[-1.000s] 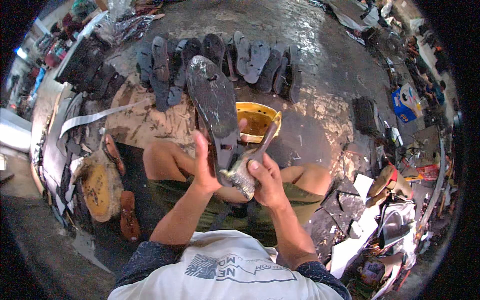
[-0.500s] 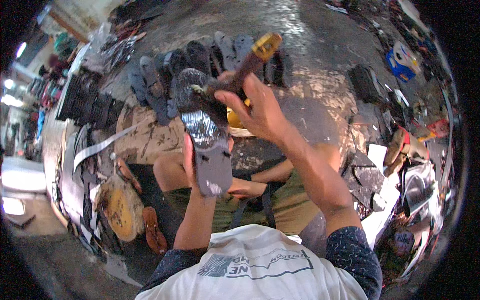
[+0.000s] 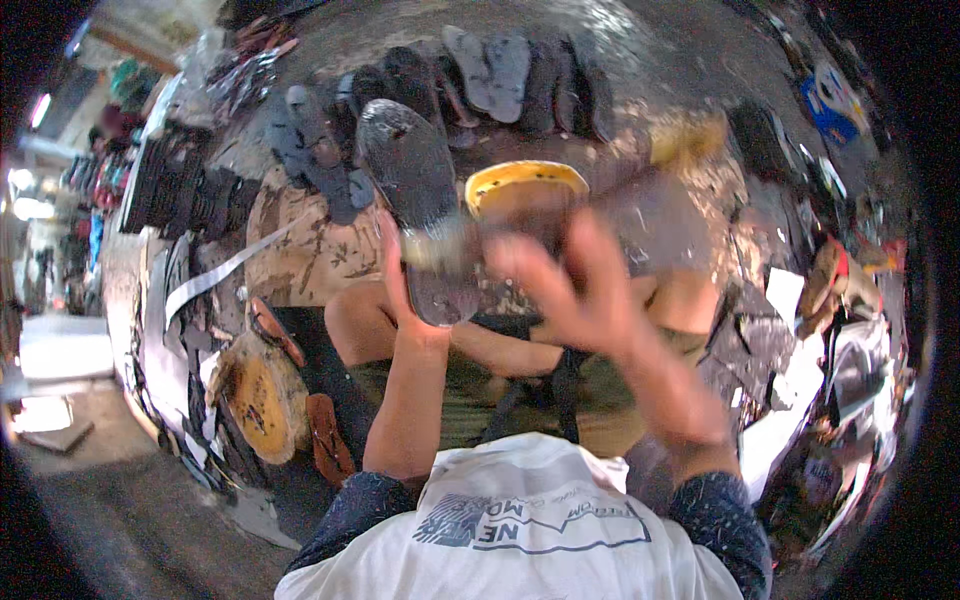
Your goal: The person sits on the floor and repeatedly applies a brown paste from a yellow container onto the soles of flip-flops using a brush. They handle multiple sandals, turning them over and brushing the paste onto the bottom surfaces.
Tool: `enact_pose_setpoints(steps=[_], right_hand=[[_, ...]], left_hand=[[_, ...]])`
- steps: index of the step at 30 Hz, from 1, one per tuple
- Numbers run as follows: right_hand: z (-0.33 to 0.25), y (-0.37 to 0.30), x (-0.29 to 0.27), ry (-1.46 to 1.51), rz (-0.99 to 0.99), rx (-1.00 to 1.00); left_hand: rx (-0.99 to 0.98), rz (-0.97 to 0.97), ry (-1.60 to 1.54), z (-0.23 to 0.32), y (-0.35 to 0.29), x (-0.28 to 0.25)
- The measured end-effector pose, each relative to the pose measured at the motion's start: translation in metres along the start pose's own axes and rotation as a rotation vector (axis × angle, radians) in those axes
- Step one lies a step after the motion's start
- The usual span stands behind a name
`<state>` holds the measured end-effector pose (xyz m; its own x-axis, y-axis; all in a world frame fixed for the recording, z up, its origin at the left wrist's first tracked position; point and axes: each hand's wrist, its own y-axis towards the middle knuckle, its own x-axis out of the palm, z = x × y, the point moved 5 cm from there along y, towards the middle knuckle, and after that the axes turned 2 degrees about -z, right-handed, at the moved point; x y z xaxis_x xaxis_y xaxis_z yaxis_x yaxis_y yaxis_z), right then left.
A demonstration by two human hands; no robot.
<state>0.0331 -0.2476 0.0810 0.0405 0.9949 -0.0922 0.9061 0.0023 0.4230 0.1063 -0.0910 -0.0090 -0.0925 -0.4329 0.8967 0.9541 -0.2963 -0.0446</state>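
Observation:
My left hand grips a dark sandal sole from beneath near its closer end, thumb along the left edge. The sole points away from me, its upper face wet and shiny. My right hand, smeared by motion, is closed on a brush with a yellow-ended handle. Pale bristles lie across the sole's lower half. Behind the brush stands a yellow bowl with a pale rim, its inside partly hidden by the blurred handle and hand.
Several grey and dark soles lie in a row beyond the bowl. Stacked black soles stand at the left, near a white strip. A round yellow-topped block and brown sandal sit lower left. Scraps and a shoe crowd the right.
The brush has swept from the sole's far part toward me, its handle swinging right. The shine now reaches the near part of the sole. More of the bowl shows.

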Motion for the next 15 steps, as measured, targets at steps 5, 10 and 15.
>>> enact_pose_setpoints(steps=[5,10,15], right_hand=[[0.042,0.060,0.019,-0.421,-0.081,-0.333],[0.023,-0.026,0.033,-0.277,-0.168,-0.429],[0.027,0.005,0.032,-0.443,-0.063,-0.259]], left_hand=[[-0.064,-0.093,-0.079,-0.020,-0.018,-0.008],[-0.095,-0.095,-0.037,0.007,0.001,-0.005],[-0.008,-0.045,-0.110,-0.016,-0.004,-0.002]])
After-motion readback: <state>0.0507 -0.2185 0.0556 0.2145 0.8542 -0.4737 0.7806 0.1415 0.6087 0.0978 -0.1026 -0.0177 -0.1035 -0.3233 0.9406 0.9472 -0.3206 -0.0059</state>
